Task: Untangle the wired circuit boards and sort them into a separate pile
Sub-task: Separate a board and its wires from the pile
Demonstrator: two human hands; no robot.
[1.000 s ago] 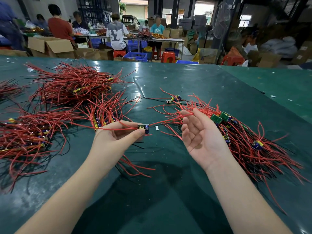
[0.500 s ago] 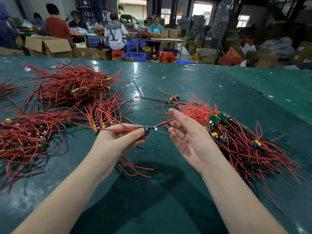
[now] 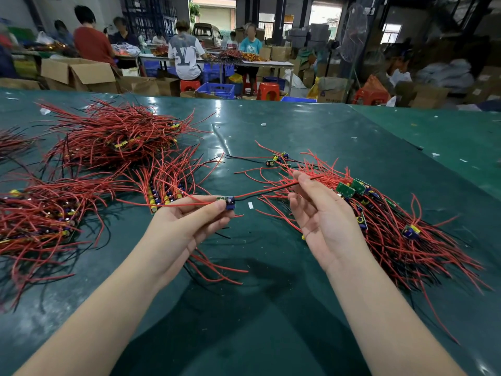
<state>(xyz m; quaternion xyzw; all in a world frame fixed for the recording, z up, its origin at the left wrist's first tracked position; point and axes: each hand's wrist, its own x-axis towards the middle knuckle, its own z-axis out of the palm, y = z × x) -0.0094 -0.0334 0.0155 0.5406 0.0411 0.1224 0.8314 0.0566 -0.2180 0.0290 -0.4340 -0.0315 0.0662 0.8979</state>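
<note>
My left hand [image 3: 184,226] pinches a small circuit board [image 3: 227,202] with red and black wires between thumb and forefinger. Its red wire [image 3: 268,189] runs up to the right, where my right hand [image 3: 322,223] pinches it at the fingertips, palm turned towards me. Right of that hand lies a tangled heap of wired boards [image 3: 393,226] with green boards on top. A neat row of sorted boards [image 3: 165,195] lies just left of my left hand.
Big heaps of red-wired boards lie at far left [image 3: 40,221] and back left [image 3: 113,137] on the green table [image 3: 271,321]. A loose board [image 3: 276,160] lies beyond my hands. People work at tables behind, among cardboard boxes and stools.
My right hand moved left from the tangled heap to the held board's red wire and took hold of it. The left hand kept its grip and barely moved.
</note>
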